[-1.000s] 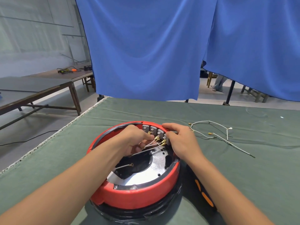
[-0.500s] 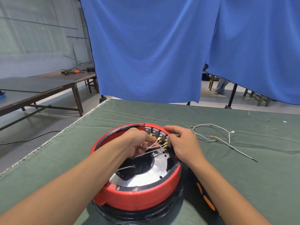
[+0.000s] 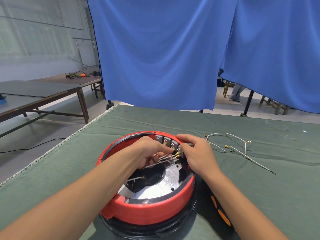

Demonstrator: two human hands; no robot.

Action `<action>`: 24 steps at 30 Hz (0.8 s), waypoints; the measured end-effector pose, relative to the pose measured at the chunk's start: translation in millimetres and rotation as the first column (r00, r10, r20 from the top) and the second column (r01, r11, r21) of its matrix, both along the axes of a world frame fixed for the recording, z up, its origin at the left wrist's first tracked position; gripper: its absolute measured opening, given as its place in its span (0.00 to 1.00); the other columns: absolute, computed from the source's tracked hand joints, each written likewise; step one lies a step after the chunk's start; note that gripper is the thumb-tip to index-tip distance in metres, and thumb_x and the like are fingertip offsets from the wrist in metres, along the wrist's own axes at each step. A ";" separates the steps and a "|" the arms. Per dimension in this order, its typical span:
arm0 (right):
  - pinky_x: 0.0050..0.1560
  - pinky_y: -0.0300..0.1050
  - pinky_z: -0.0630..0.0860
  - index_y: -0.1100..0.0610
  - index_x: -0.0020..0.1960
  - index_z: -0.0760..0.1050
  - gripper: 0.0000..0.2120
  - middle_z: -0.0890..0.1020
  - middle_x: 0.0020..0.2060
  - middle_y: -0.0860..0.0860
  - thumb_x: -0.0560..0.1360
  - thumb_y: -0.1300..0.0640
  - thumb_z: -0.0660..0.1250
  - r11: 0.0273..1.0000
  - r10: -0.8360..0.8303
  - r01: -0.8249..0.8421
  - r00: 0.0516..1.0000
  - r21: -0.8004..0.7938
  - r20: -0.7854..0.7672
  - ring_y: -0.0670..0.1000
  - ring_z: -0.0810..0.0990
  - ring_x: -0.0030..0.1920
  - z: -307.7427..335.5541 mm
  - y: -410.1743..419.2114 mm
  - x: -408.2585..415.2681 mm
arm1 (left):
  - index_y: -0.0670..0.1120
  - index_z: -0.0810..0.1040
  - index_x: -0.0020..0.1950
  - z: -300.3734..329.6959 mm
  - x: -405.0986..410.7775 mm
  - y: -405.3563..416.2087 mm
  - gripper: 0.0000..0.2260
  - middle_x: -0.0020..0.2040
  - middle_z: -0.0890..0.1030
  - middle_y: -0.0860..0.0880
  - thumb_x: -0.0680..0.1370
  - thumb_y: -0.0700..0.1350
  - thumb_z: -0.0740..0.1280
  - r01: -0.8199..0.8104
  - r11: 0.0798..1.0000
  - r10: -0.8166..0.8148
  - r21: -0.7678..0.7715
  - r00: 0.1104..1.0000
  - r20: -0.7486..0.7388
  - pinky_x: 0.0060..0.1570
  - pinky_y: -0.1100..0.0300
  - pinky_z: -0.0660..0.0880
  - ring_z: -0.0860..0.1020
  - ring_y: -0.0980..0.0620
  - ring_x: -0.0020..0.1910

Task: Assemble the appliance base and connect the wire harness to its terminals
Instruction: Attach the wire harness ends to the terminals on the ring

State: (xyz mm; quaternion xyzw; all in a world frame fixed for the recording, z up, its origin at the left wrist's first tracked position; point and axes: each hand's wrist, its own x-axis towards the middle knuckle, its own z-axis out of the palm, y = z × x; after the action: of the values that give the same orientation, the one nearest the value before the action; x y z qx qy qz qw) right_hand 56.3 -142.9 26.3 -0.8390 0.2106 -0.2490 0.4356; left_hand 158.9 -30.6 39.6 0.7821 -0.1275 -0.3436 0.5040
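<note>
hands (image 3: pixel 199 154) crowd terminals (image 3: pixel 170 142); left grip (image 3: pixel 149 153) pinches wires (image 3: pixel 164 157), spare harness (image 3: pixel 230 148) beside.

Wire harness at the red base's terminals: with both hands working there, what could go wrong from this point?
1. The left hand pinches thin white wires close to their brass connectors; a skewed push could bend one or seat it on the wrong grey terminal block.
2. The right hand steadies only the red base rim, so the base may shift.
3. The loose ring-ended wire inside could get trapped.
</note>
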 end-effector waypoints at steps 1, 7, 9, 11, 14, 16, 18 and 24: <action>0.57 0.48 0.76 0.51 0.58 0.80 0.17 0.83 0.53 0.45 0.74 0.62 0.61 1.000 -0.001 0.001 1.000 0.001 0.002 0.48 0.79 0.54 0.0 0.0 0.2 | 0.44 0.78 0.33 0.5 0.0 0.1 0.09 0.26 0.74 0.51 0.72 0.42 0.73 0.001 1.000 -0.001 -0.005 1.000 -0.026 0.19 0.69 0.58 0.64 0.58 0.18; 0.56 0.49 0.76 0.51 0.59 0.80 0.17 0.83 0.52 0.46 0.74 0.62 0.61 1.000 0.000 0.000 1.000 -0.005 0.005 0.49 0.79 0.53 -0.4 -0.2 0.8 | 0.44 0.78 0.37 2.6 -0.8 0.2 0.05 0.28 0.79 0.52 0.73 0.41 0.70 -0.025 1.000 0.024 -0.013 0.993 -0.119 0.17 0.70 0.55 0.62 0.59 0.18; 0.57 0.48 0.76 0.51 0.59 0.80 0.17 0.83 0.52 0.45 0.74 0.62 0.61 1.000 0.001 -0.001 1.000 -0.007 0.006 0.48 0.79 0.54 -0.3 0.1 0.5 | 0.44 0.78 0.38 2.3 -1.0 0.3 0.05 0.29 0.79 0.51 0.73 0.40 0.70 -0.041 0.999 0.039 -0.014 0.991 -0.129 0.17 0.70 0.55 0.63 0.59 0.18; 0.57 0.48 0.76 0.51 0.59 0.80 0.17 0.83 0.52 0.46 0.74 0.62 0.61 1.000 0.002 -0.002 1.000 -0.003 0.009 0.48 0.79 0.54 0.0 0.3 0.2 | 0.44 0.78 0.37 2.0 -1.2 0.4 0.06 0.29 0.79 0.51 0.73 0.40 0.71 -0.047 0.999 0.044 -0.017 0.990 -0.137 0.17 0.69 0.55 0.63 0.59 0.18; 0.56 0.47 0.76 0.51 0.58 0.80 0.18 0.83 0.50 0.46 0.73 0.63 0.61 1.000 0.007 -0.007 1.000 0.007 0.013 0.48 0.79 0.52 -0.1 0.2 -0.6 | 0.44 0.78 0.36 1.8 -1.3 0.0 0.06 0.28 0.80 0.51 0.73 0.40 0.71 -0.057 0.998 0.055 -0.015 0.990 -0.128 0.18 0.69 0.55 0.62 0.58 0.18; 0.54 0.47 0.76 0.51 0.58 0.80 0.18 0.83 0.48 0.45 0.74 0.63 0.60 1.000 0.011 -0.011 1.000 0.009 0.014 0.48 0.79 0.50 -0.2 0.7 -1.1 | 0.44 0.78 0.37 2.0 -1.1 -0.4 0.06 0.28 0.80 0.51 0.72 0.40 0.72 -0.059 0.998 0.058 -0.009 0.991 -0.122 0.18 0.69 0.55 0.62 0.58 0.18; 0.56 0.48 0.76 0.52 0.59 0.79 0.18 0.83 0.50 0.46 0.74 0.62 0.60 1.000 0.012 -0.012 1.000 0.003 0.011 0.48 0.79 0.52 0.0 1.1 -1.1 | 0.43 0.78 0.37 1.8 -0.2 -0.8 0.05 0.28 0.80 0.51 0.72 0.40 0.71 -0.063 0.998 0.062 -0.010 0.990 -0.124 0.17 0.69 0.55 0.62 0.58 0.18; 0.59 0.47 0.75 0.52 0.60 0.79 0.18 0.82 0.55 0.46 0.75 0.62 0.60 1.000 0.008 -0.008 1.000 -0.011 0.007 0.47 0.78 0.55 0.7 0.8 -1.5 | 0.43 0.78 0.37 0.0 0.3 -0.4 0.05 0.28 0.80 0.50 0.72 0.40 0.71 -0.075 0.997 0.073 -0.021 0.991 -0.115 0.18 0.70 0.55 0.62 0.58 0.17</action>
State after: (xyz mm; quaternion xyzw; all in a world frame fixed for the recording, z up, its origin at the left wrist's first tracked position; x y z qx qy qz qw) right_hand 54.9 -142.0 27.1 -0.8413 0.2042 -0.2511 0.4329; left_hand 159.2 -31.0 39.6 0.7589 -0.0739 -0.3670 0.5328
